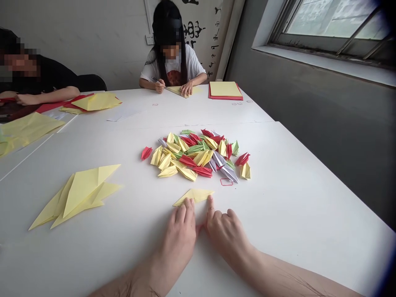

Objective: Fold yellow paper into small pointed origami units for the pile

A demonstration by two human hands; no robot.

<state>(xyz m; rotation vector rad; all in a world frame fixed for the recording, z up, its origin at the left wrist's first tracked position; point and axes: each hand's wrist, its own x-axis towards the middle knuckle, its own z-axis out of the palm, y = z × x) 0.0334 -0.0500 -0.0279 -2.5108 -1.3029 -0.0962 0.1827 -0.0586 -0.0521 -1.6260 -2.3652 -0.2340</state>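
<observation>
A small folded piece of yellow paper (195,194) lies on the white table in front of me, pointed at both ends. My left hand (182,231) presses on its near edge, with the fingers held close together. My right hand (227,229) rests its index fingertip on the paper's right end, while the other fingers curl under. The two thumbs come close to each other below the paper and are partly hidden. Just beyond lies a pile of folded paper pieces (194,154) in yellow, red, green and lilac. Larger folded yellow sheets (82,192) overlap on the left.
Across the table a person (173,62) holds a pen over yellow paper. Another person (46,78) leans in at the far left, near red and yellow sheets (99,102). A stack of square paper (225,89) stands at the far edge. A grey wall and window flank the right.
</observation>
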